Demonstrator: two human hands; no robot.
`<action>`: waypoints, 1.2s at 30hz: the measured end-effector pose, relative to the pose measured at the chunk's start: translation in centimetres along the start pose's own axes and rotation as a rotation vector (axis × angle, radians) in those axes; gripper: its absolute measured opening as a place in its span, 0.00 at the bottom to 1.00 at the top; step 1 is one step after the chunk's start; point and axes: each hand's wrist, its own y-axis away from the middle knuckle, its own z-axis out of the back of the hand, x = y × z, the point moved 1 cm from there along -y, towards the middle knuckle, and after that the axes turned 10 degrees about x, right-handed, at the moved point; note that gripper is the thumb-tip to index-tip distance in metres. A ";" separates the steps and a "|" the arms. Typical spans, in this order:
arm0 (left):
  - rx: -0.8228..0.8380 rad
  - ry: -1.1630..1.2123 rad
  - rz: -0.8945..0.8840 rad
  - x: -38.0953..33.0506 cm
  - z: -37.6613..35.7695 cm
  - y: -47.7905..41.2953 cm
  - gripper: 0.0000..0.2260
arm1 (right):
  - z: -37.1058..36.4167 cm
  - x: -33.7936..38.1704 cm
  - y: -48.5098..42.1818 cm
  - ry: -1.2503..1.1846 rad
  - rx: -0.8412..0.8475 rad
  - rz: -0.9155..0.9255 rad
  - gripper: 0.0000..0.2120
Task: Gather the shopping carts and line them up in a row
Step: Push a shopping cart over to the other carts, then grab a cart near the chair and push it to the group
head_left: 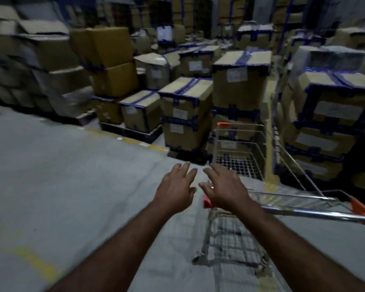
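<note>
Reached forward with both bare hands, left hand (176, 187) and right hand (226, 189) side by side, palms down, fingers (185, 168) spread wide and holding nothing. Hovered over the near left corner of a wire shopping cart (238, 157), just above its chrome handle bar (308, 209) and red end cap (208, 202); contact with the bar impossible to tell. Stood ahead of the fingers, stacked cardboard boxes (239, 81) bound in blue tape on pallets, on a grey floor (61, 175).
</note>
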 end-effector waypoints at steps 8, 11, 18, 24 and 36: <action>-0.059 -0.023 0.406 16.2 5.5 16.9 0.31 | 1.0 22.7 -2.6 0.033 0.023 0.420 0.31; -0.107 -0.052 0.564 21.9 7.6 25.7 0.32 | 0.6 33.4 -1.9 0.046 0.017 0.605 0.32; -0.179 -0.089 0.915 30.1 11.1 47.4 0.33 | -0.6 56.2 4.0 0.052 -0.002 1.000 0.33; -0.196 -0.086 1.248 31.9 13.0 64.8 0.34 | -1.4 71.4 11.8 0.041 0.028 1.287 0.33; -0.301 -0.149 1.630 36.4 18.2 81.7 0.34 | -0.4 92.5 18.5 -0.022 0.017 1.669 0.34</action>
